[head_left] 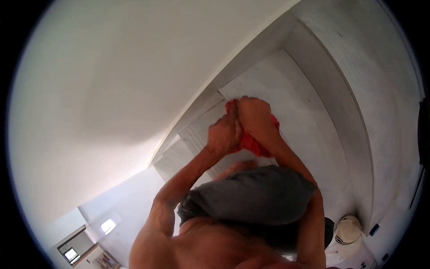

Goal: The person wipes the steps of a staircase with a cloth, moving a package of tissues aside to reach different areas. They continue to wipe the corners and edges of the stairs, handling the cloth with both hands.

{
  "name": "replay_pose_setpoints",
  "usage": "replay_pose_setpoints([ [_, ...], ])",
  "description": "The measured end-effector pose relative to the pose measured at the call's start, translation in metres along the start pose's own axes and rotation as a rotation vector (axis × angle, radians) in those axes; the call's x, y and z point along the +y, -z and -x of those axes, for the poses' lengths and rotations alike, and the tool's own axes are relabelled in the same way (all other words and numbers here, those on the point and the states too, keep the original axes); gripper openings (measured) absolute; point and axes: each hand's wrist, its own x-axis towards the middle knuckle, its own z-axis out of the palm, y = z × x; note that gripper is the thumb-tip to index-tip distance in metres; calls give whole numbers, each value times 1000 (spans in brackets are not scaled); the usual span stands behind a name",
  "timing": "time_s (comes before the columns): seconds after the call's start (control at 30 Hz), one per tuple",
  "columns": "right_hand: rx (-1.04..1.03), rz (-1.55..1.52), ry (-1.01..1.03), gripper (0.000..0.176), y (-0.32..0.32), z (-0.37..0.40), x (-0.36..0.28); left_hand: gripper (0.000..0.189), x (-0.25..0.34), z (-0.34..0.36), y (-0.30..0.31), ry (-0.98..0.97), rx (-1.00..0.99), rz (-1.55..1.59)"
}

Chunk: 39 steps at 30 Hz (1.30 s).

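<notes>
Both of my bare arms are stretched out in front of me with the hands pressed together. My left hand (224, 134) and my right hand (255, 114) both grip a bunched red cloth (251, 145), which shows between and just below the hands. A grey garment (251, 197) lies draped across my forearms, nearer to my body. It hides part of both arms.
White stepped panels (286, 85) and a large plain white surface (112, 80) fill the background. A white rounded object (348, 229) with dark stripes sits at the lower right. A small bright window (107, 225) and a dark-framed opening (71, 253) show at the lower left.
</notes>
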Motion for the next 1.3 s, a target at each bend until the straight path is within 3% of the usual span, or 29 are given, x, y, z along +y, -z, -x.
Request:
replay_pose_setpoints([
  [0.17, -32, -31, -29, 13, 11, -28, -5, 58, -11, -28, 1, -90, 156, -23],
  [0.2, 110, -79, 87, 12, 8, -33, -2, 56, -9, -33, 12, -91, 129, -28],
  [0.3, -67, 53, 33, 11, -3, -11, 0, 56, -2, -7, -3, 22, 36, -74],
  [0.4, -36, -2, -54, 11, 0, 17, -4, 58, -3, 13, -12, -56, 46, -12],
  [0.5, 33, -63, 60, 11, -4, -20, -2, 62, -22, -16, -9, -151, 115, -106],
  [0.63, 143, -60, 114, 18, -10, -32, -8, 62, -16, -25, 4, -109, 179, -37],
  [0.73, 14, -33, 20, 12, -4, 2, -2, 63, -11, -2, -4, -71, 84, 64],
  [0.83, -26, -59, 49, 16, 6, -19, -7, 62, -21, -17, -5, -126, 140, 22],
  [0.93, 55, -49, 81, 18, 2, -35, -13, 61, -32, -31, -5, -106, 135, -86],
  [1.03, -71, -44, -33, 17, 6, -14, -13, 59, -19, -11, -7, -39, 151, 90],
  [1.13, 33, -96, -12, 20, -7, -19, -12, 61, -26, -12, -15, -60, 172, 36],
  [1.3, -73, -29, 8, 17, 4, -35, -21, 66, -27, -23, 5, -151, 96, -121],
])
